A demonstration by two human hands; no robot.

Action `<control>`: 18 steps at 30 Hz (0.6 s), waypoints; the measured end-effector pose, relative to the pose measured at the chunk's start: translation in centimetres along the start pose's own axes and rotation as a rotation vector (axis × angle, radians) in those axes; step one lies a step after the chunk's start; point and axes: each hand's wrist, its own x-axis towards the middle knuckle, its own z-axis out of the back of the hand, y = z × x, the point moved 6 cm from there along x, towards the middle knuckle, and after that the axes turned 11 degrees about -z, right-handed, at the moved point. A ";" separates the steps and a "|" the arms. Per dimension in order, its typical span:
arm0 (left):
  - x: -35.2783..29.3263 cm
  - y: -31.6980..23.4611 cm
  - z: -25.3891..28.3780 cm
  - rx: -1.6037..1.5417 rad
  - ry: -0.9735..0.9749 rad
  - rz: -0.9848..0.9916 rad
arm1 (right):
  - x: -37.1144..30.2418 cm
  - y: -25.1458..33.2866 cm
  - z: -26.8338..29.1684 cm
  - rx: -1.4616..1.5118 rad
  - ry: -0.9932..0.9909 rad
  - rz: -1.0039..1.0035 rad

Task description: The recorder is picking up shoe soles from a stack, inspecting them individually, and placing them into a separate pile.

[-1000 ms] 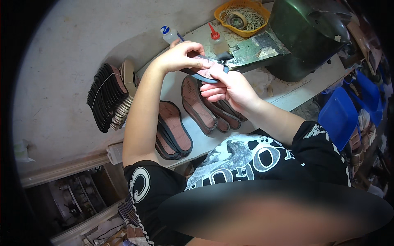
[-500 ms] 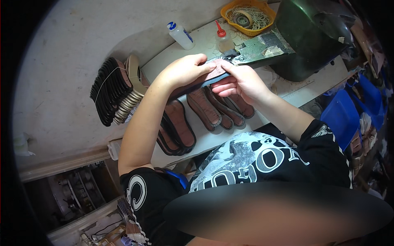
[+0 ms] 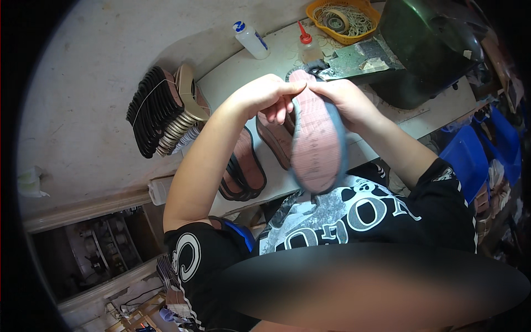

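A shoe insole (image 3: 316,144) with a pinkish-brown face and a dark rim hangs from my two hands, its wide end towards my chest and slightly blurred. My left hand (image 3: 264,98) grips its narrow upper end, thumb on the face and fingers curled at the left rim. From the other side my right hand (image 3: 349,102) pinches the same end, its thumb meeting the left thumb; its fingers are mostly hidden behind the insole. Just beyond that end is the green sewing machine (image 3: 362,61). Below my left wrist, more dark-rimmed insoles (image 3: 250,163) lie on the table.
Tied stacks of black (image 3: 155,113) and beige insoles (image 3: 185,108) stand by the wall. A white bottle (image 3: 251,41), a red-tipped squeeze bottle (image 3: 310,50) and a yellow basket (image 3: 315,16) with cord and tape sit at the back. Blue plastic bins (image 3: 459,157) are to the right.
The insole has swung from lying nearly edge-on between my hands to hanging with its pinkish face upward and its wide end near my chest. My right hand has shifted slightly right.
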 end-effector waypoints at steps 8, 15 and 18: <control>0.2 0.6 0.6 0.027 -0.124 0.017 | -7.7 -0.8 0.9 -0.387 0.196 -0.220; 2.2 0.7 3.3 0.174 -0.157 -0.002 | -6.1 -1.4 0.9 -0.195 -0.008 0.006; 2.5 1.9 4.7 0.257 -0.281 -0.029 | -4.1 0.1 -0.6 -0.101 0.057 0.068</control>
